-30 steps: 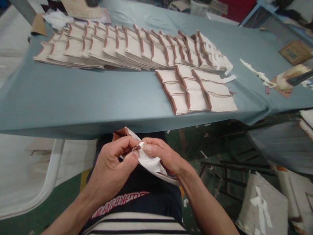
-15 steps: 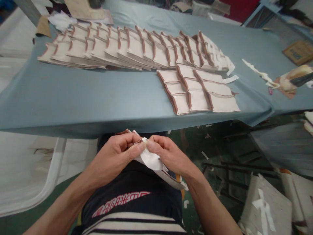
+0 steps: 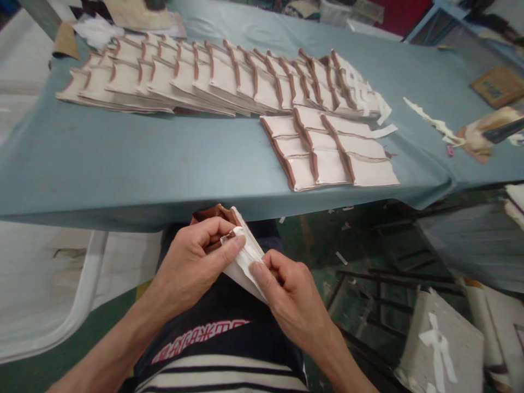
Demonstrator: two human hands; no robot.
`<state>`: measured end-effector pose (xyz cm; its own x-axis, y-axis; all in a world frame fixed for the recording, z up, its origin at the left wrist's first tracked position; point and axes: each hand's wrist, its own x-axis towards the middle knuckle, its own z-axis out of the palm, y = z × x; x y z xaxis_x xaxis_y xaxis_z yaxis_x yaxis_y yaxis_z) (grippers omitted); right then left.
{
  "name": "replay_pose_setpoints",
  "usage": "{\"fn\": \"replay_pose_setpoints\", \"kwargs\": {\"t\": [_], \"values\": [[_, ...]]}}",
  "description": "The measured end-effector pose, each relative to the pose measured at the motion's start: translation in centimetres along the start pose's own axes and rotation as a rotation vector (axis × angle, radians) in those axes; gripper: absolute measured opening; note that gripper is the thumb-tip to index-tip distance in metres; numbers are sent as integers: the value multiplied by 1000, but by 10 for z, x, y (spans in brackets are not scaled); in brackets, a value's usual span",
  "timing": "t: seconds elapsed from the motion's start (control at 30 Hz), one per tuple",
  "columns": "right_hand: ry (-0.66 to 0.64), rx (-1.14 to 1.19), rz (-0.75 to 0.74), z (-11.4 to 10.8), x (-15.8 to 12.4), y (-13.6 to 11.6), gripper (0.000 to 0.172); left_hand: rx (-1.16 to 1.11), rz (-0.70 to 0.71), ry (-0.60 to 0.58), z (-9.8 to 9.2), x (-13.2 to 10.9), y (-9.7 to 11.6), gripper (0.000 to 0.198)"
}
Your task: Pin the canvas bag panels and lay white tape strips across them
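Over my lap, below the table edge, both hands hold a white piece with brown edging [image 3: 242, 256]. My left hand [image 3: 192, 267] pinches its upper end between thumb and fingers. My right hand [image 3: 290, 300] grips the lower part, fingers curled along its edge. On the blue table [image 3: 123, 164] lie several matching white pieces with brown trim: a long overlapping row [image 3: 213, 82] at the back and a smaller group [image 3: 331, 155] near the front edge.
White paper strips [image 3: 429, 123] and a brown-handled object [image 3: 487, 134] lie at the table's right. A white plastic bin [image 3: 49, 289] stands at the lower left. Grey sacks [image 3: 442, 344] and metal bars [image 3: 376, 284] crowd the floor at the right.
My right hand has slid down along the piece, away from my left hand. The piece now stands more upright and stretched between both hands.
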<state>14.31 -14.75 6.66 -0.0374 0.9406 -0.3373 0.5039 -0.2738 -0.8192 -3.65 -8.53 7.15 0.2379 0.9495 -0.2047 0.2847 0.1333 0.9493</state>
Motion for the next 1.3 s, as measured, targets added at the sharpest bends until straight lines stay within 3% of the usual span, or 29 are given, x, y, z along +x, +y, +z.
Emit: {"fn": "replay_pose_setpoints", "kwargs": {"t": [0.1, 0.33, 0.47, 0.6, 0.7, 0.77, 0.83, 0.97, 1.07, 1.17, 1.3], "values": [[25, 51, 51, 11, -6, 10, 45, 41, 60, 17, -1, 2, -2, 24], [-186, 274, 203, 20, -29, 47, 62, 39, 88, -46, -25, 13, 4, 29], [-273, 107, 179, 27, -39, 77, 57, 89, 159, -89, -37, 12, 6, 25], [-342, -214, 74, 0, -39, 87, 39, 96, 190, -71, -50, 10, 7, 24], [-168, -383, -33, -37, -28, 68, 28, 117, 189, -112, -59, 8, 9, 25], [14, -331, -121, -54, -15, 42, 28, 161, 195, -190, -63, 6, 11, 26], [125, -214, -324, -58, 2, 13, 32, 197, 230, -266, -63, 4, 13, 24], [40, -56, -815, -36, 45, -32, 44, 250, 326, -298, -62, 0, 19, 21], [-86, -43, -1044, -19, 72, -45, 45, 285, 357, -323, -64, -6, 23, 25], [-169, -197, -1070, -16, 86, -50, 35, 331, 355, -326, -66, -14, 23, 28], [-227, -316, -1018, -24, 89, -56, 56, 359, 321, -223, -64, -20, 20, 21]]}}
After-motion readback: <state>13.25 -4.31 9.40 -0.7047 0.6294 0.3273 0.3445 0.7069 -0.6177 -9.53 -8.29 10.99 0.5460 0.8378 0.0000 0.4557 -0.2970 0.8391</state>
